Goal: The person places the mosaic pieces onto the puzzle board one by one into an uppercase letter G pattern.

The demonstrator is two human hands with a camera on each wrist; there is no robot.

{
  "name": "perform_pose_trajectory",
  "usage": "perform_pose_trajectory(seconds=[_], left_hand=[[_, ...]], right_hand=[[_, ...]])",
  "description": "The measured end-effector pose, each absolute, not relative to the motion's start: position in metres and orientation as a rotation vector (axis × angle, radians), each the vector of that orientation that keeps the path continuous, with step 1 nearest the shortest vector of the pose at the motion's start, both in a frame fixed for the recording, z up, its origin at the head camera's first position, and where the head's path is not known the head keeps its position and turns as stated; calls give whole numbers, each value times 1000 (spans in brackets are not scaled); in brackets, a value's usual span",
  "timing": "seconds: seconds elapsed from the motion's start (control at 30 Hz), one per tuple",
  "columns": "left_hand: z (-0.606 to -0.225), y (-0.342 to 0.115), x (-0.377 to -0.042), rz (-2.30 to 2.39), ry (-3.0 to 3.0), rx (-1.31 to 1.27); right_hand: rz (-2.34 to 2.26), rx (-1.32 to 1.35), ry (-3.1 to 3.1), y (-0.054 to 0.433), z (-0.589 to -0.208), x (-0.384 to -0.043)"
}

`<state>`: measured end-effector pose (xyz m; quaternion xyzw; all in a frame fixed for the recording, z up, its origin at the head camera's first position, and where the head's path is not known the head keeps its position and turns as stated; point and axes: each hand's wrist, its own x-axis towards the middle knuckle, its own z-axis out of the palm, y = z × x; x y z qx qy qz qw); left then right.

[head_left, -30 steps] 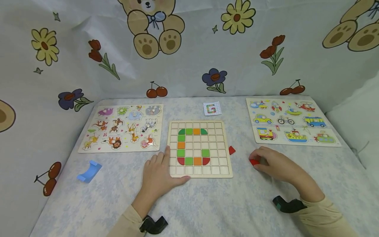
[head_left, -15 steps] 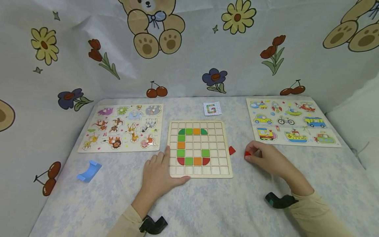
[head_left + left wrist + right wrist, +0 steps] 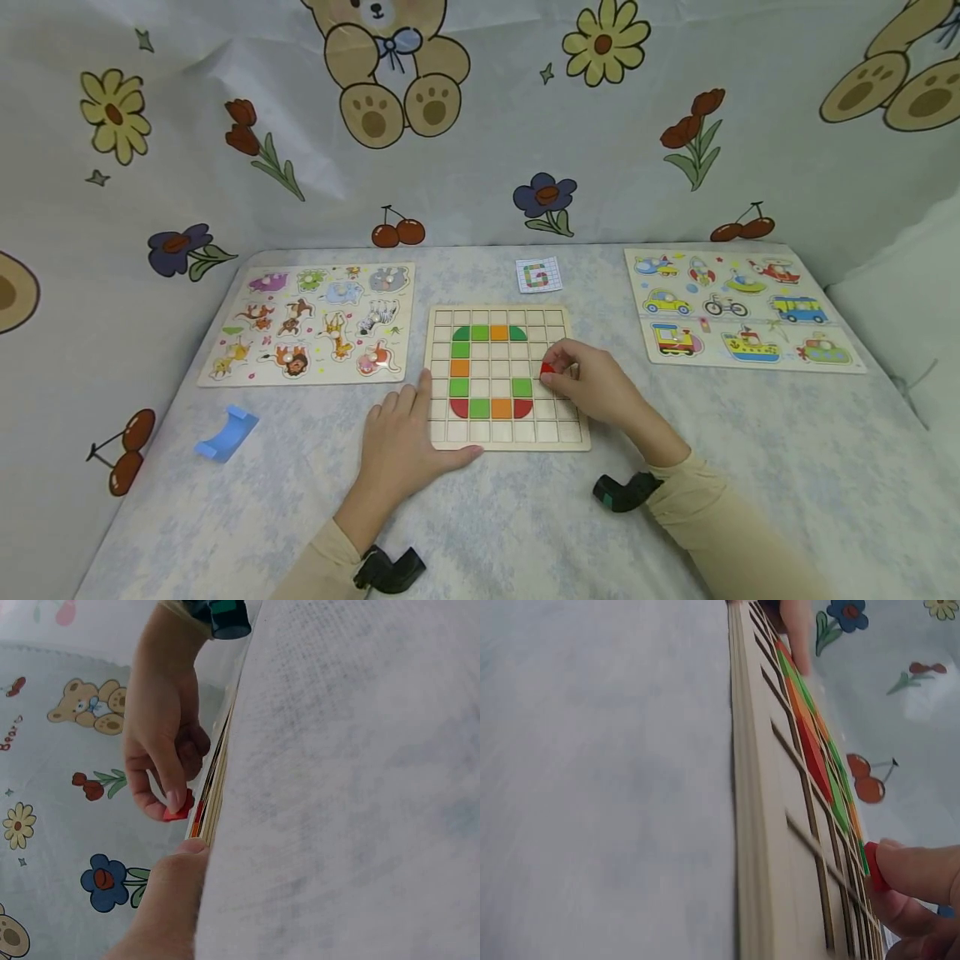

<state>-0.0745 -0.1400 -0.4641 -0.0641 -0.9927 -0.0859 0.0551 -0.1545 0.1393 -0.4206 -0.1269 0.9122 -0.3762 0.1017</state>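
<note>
A square wooden grid board (image 3: 558, 432) lies in the middle of the table, with green, orange and red tiles set in several cells. My left hand (image 3: 401, 442) rests at its front left corner, fingers straight along the left side and thumb at the front edge. Over the board's right part, my right hand (image 3: 596, 383) pinches a small red tile (image 3: 548, 367) between thumb and fingers, just right of the green tile (image 3: 521, 387). The right wrist view shows that red tile (image 3: 876, 867) held close above the grid.
Behind the board lies a small card (image 3: 538, 275) with a coloured grid pattern. An animal puzzle board (image 3: 352, 329) is at left and a vehicle puzzle board (image 3: 738, 333) at right. A blue curved piece (image 3: 227, 434) lies at the front left.
My right hand has moved left with the red tile, from the table onto the board's right side. Another red tile beside the board is now hidden behind that hand. My left hand stays put.
</note>
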Motion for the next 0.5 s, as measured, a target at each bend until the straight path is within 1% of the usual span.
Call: perform_pose_trajectory(seconds=[0.23,0.5], left_hand=[[-464,-140,-75,-260,-3014,-195],[-465,-140,-75,-269,-3004,-198]], right_hand=[[-1105,-403,2742,111,-424,-160],[-1069,-421,2772,100,-426,-163]])
